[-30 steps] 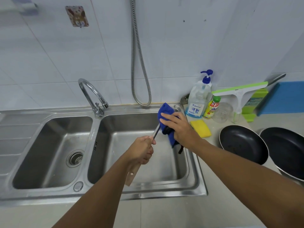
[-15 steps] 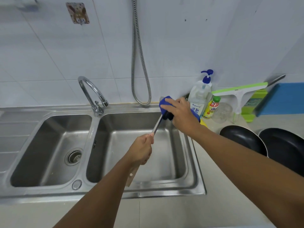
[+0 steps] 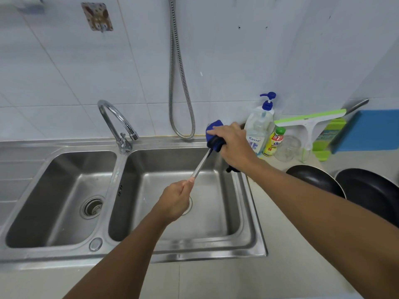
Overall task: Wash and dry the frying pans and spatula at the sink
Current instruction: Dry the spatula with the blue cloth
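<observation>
My left hand (image 3: 176, 201) grips the handle of the spatula, whose metal shaft (image 3: 200, 165) slants up and to the right over the right sink basin (image 3: 213, 221). My right hand (image 3: 234, 145) holds a blue cloth (image 3: 213, 132) wrapped round the spatula's far end, which the cloth and hand hide. Two black frying pans stand on the counter at the right, one pan (image 3: 317, 180) nearer the sink and the other pan (image 3: 371, 190) beside it, partly behind my right forearm.
A chrome tap (image 3: 116, 121) stands between the two basins, and the left basin (image 3: 64, 197) has a drain strainer. A soap pump bottle (image 3: 259, 126), a small yellow bottle (image 3: 274, 143), a glass jar (image 3: 287, 147) and a green squeegee (image 3: 311, 121) line the wall. A metal hose (image 3: 179, 83) hangs down.
My right hand with the blue cloth has slid up the shaft toward the spatula's far end, baring more metal. The left hand keeps its grip on the handle.
</observation>
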A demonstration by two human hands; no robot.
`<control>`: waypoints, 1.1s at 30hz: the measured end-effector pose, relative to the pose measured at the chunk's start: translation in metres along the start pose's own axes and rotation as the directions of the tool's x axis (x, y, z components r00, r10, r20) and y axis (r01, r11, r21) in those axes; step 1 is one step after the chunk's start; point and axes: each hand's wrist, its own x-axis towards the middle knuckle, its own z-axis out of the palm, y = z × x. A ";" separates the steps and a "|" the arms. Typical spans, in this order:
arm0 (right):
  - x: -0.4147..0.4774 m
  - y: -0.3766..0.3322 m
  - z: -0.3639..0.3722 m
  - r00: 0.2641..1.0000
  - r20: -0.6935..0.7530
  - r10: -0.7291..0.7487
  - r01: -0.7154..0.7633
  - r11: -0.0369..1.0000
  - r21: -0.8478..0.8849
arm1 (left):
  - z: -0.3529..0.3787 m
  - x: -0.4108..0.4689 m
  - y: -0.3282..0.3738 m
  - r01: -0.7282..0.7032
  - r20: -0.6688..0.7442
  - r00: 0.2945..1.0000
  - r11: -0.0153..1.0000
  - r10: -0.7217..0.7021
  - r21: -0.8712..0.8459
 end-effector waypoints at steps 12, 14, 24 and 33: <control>-0.003 0.009 0.006 0.987 0.013 -0.158 0.156 0.985 0.067 | -0.008 0.000 -0.008 -0.049 -0.034 0.998 0.997 0.051 0.058; 0.002 0.012 0.001 0.994 0.015 -0.108 0.107 0.991 0.082 | -0.010 -0.001 -0.012 -0.064 -0.027 0.997 0.995 0.066 0.072; -0.028 0.017 0.016 0.990 -0.105 -0.091 0.097 0.994 0.055 | -0.002 0.001 0.002 0.145 0.015 0.989 0.954 -0.147 -0.264; -0.008 0.044 0.000 0.958 -0.178 0.223 -0.182 0.958 0.220 | -0.012 0.005 0.018 0.369 0.312 0.919 0.799 -0.239 -0.475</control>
